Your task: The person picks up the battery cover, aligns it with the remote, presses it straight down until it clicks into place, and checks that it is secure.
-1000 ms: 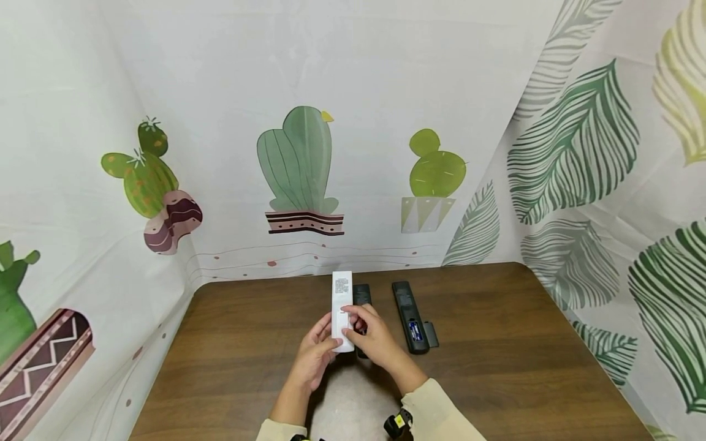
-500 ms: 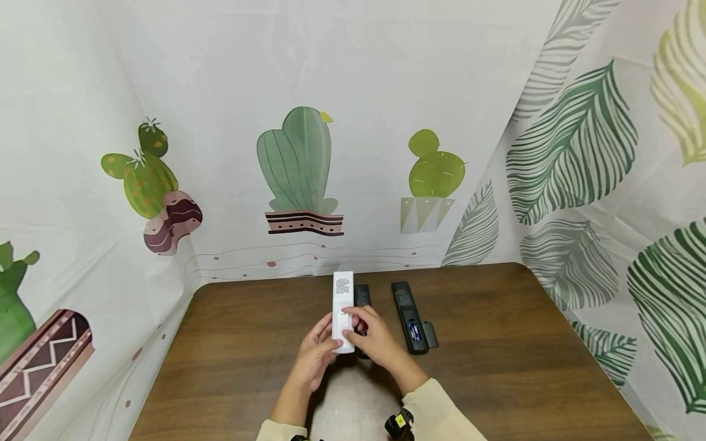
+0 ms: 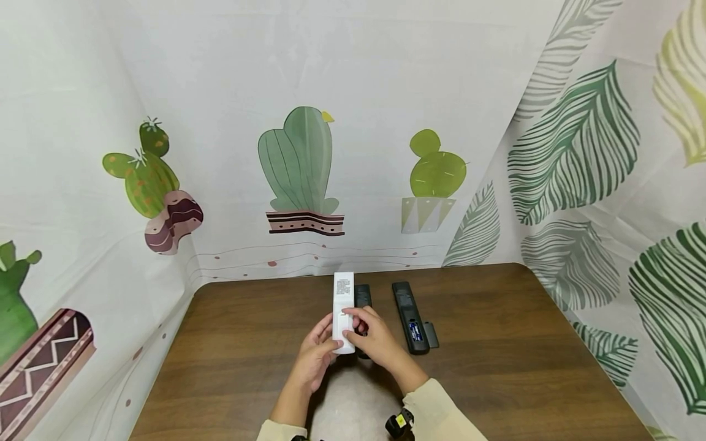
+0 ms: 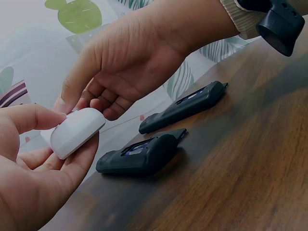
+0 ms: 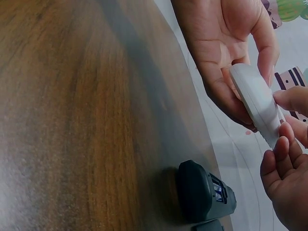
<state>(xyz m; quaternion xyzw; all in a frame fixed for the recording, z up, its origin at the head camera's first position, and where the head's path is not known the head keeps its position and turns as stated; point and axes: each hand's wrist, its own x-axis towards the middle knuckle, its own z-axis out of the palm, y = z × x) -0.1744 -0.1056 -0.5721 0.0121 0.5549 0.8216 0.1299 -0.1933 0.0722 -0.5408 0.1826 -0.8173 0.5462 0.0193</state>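
Note:
A white remote control [image 3: 343,297] is held back side up above the table, its printed label facing the head camera. My left hand [image 3: 313,360] grips its lower end, thumb on the near left edge and fingers underneath. The thumb and index finger of my right hand [image 3: 380,343] pinch at the battery cover area on its back; the other fingers are curled. In the left wrist view the rounded end of the white remote [image 4: 79,132] shows between both hands. A black remote control [image 3: 362,296] lies just behind, partly hidden by the right hand.
Another black remote [image 3: 405,306] lies to the right, its battery bay open with blue batteries [image 3: 415,331] inside. A loose black cover [image 3: 431,334] sits beside it. The wooden table [image 3: 237,343] meets a patterned cloth backdrop [image 3: 364,92] at its far edge.
Both hands and the white remote have stayed almost in place, with only a tiny shift to the right. The black remotes have not moved.

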